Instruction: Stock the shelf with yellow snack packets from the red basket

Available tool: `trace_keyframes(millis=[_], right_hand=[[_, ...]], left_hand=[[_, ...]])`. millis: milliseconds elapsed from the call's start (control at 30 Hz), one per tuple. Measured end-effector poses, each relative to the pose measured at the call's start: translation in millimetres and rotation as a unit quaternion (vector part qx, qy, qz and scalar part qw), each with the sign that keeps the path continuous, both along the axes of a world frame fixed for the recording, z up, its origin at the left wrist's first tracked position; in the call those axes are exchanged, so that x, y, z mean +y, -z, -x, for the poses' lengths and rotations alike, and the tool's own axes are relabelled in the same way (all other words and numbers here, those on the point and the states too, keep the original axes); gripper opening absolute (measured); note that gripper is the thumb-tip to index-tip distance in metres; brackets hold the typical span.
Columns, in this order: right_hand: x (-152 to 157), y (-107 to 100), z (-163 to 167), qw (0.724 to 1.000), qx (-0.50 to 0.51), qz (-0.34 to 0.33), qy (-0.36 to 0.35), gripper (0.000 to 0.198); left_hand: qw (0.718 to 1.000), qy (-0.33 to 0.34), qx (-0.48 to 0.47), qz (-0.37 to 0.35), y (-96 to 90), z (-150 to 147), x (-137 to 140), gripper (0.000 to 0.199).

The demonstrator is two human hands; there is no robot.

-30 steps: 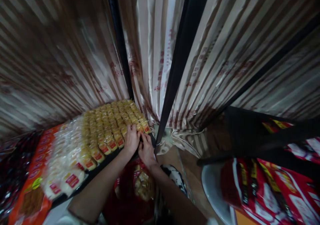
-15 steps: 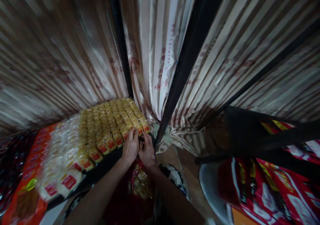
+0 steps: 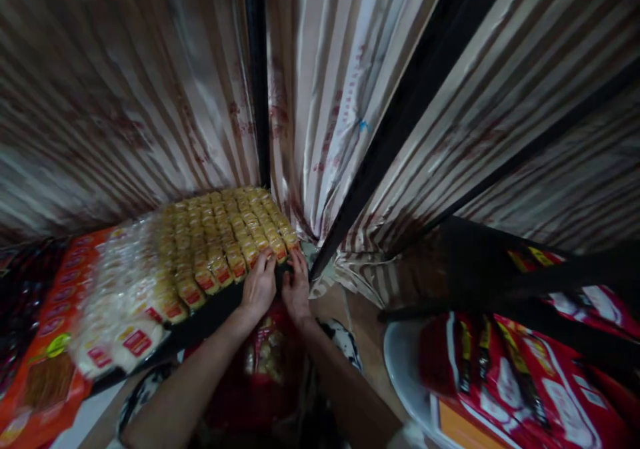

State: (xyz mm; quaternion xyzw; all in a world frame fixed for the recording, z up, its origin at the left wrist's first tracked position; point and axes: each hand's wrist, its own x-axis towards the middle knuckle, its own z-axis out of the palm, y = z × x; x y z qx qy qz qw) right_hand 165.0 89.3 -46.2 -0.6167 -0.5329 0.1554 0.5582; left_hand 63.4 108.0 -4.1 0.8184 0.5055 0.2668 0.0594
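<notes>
Rows of small yellow plastic-wrapped packets (image 3: 220, 229) with red labels stand tightly packed on a dark shelf (image 3: 220, 312). At their right front corner is my left hand (image 3: 259, 281), its bent fingers touching the front packets. My right hand (image 3: 297, 288) is just beside it, with fingers stretched along the right end of the last row. Neither hand visibly lifts a packet. Below my forearms lies a red package (image 3: 267, 349) with a clear window showing yellowish contents; it is dim and blurred.
White packets (image 3: 123, 302) and orange bags (image 3: 65, 322) continue the shelf to the left. A dark metal post (image 3: 370, 169) rises right of my hands, before striped curtains (image 3: 330, 89). At the lower right, red bags (image 3: 540, 382) stand near a pale basin (image 3: 403, 362).
The view has shifted slightly. My hands have drawn a little apart at the fingertips, and my right fingers now reach farther along the end packet.
</notes>
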Motion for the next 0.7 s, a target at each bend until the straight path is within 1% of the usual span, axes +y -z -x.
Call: trace_keyframes(millis=[67,133,200,300,367,400,467,500,533,567,633,700], right_hand=[[-14,-4,4,1.000,0.006,-0.010,-0.010,0.043],[-33,-3,13,0.999,0.024,0.011,-0.022,0.034],[-55,7,26,0.994,0.070,0.075,-0.036,0.030],[-85,39,46,0.968,0.137,0.203,-0.047,0.030],[-99,67,58,0.952,0.139,0.272,-0.028,0.029],[-103,80,62,0.944,0.136,0.298,-0.023,0.027],[-108,105,69,0.932,0.138,0.333,-0.029,0.024],[-109,115,71,0.927,0.143,0.345,-0.036,0.024],[-111,124,73,0.923,0.147,0.354,-0.042,0.024],[-112,131,75,0.918,0.151,0.363,-0.048,0.024],[-116,143,78,0.910,0.154,0.380,-0.056,0.022],[-120,153,82,0.908,0.155,0.384,-0.067,0.021]], left_hand=[[1.000,0.003,-0.012,0.018,-0.2,7,-12,0.035],[0.998,0.017,-0.028,0.047,5.6,18,-31,0.031],[0.994,0.031,-0.046,0.092,18.7,30,-56,0.028],[0.977,0.020,-0.057,0.206,49.7,48,-90,0.026],[0.951,-0.023,-0.047,0.305,74.1,59,-105,0.028],[0.929,-0.057,-0.032,0.364,86.3,64,-110,0.030],[0.870,-0.115,0.007,0.479,108.8,73,-114,0.031],[0.843,-0.133,0.024,0.521,118.7,76,-114,0.030],[0.820,-0.146,0.037,0.552,127.5,79,-114,0.028],[0.804,-0.156,0.045,0.572,135.2,81,-113,0.025],[0.785,-0.174,0.051,0.593,147.8,83,-112,0.023],[0.780,-0.174,0.047,0.600,157.8,81,-110,0.025]])
